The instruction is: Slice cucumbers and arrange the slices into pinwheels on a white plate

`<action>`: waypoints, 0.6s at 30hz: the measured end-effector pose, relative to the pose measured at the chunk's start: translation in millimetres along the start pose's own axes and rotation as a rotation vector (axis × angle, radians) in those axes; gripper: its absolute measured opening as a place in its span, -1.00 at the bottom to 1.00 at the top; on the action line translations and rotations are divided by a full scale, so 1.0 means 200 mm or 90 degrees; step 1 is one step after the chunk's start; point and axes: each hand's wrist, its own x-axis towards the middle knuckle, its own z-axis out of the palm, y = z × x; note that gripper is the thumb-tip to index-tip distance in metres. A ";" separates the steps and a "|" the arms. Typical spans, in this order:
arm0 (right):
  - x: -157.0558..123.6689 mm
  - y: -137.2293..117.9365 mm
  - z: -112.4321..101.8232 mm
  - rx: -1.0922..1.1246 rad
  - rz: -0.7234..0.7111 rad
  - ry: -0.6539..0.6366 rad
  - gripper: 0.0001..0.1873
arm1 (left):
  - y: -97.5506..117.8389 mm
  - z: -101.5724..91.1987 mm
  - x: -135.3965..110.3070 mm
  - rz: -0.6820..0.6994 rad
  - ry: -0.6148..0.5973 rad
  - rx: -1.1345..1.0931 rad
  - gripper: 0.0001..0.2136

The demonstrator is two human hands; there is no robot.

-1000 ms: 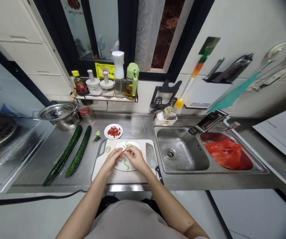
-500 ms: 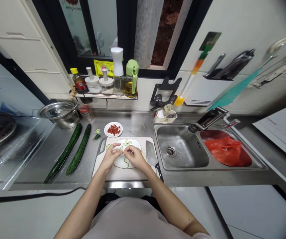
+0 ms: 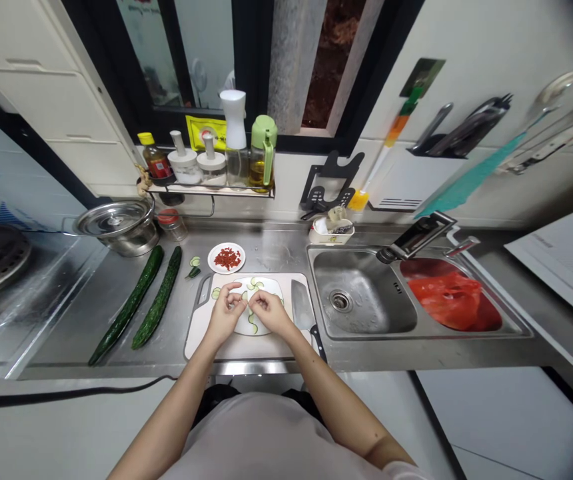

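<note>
Over a white plate (image 3: 241, 326) my left hand (image 3: 225, 315) pinches a thin cucumber slice (image 3: 245, 295) between thumb and fingertips. My right hand (image 3: 270, 312) is beside it, thumb and fingers pressed together; what it grips, if anything, is too small to tell. Curved cucumber slices (image 3: 255, 284) lie on the plate, some at its far side and some near its front edge. The plate rests on a pale cutting board (image 3: 201, 341). A loose round slice is by the board's left handle. Along the right side lies a kitchen knife (image 3: 303, 305) with a black handle.
Two whole cucumbers (image 3: 159, 303) lie left of the board, with cucumber end pieces (image 3: 194, 272) nearby. Behind the board stands a small plate of red bits (image 3: 227, 259). A double sink (image 3: 361, 333) is at right, with a red plastic bag (image 3: 446, 300) in it.
My hands stay over the plate, with their fingertips slightly farther apart than before. The slice in my left hand now shows more clearly. The view has shifted a little.
</note>
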 end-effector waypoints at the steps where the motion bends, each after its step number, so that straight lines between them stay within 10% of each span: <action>1: 0.00 0.01 0.00 0.011 0.005 0.001 -0.89 | 0.00 0.00 0.00 0.006 0.003 0.013 -0.59; 18: 0.01 0.08 -0.01 0.116 0.162 -0.035 -0.89 | -0.12 0.01 0.01 -0.015 0.028 0.069 -0.73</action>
